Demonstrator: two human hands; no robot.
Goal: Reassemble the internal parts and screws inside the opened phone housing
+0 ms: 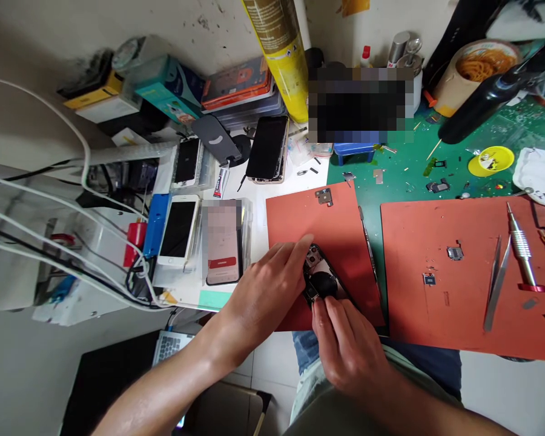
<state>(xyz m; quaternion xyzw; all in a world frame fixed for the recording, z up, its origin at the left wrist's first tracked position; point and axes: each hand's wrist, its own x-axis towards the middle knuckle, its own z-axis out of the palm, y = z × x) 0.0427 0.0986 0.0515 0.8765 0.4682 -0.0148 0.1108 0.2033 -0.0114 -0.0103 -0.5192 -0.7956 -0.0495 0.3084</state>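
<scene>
An opened smartphone housing (340,287) lies tilted on the left orange mat (290,212), with a camera module at its top end and a round black patch inside. My left hand (277,275) grips the housing along its upper left edge, fingers closed. From below, my right hand (349,345) reaches in with thumb and fingers pinched together at the housing's lower left side. A small metallic part shows at those fingertips; what exactly they hold is hidden. Above the housing, a small phone part (324,197) rests on the mat.
Tweezers (494,284), a silver screwdriver (522,248) and small parts lie on the right orange mat (409,230). A metal pry tool (369,242) lies between the mats. Several phones stand left, including a white one (178,230). A yellow can (284,66) stands behind.
</scene>
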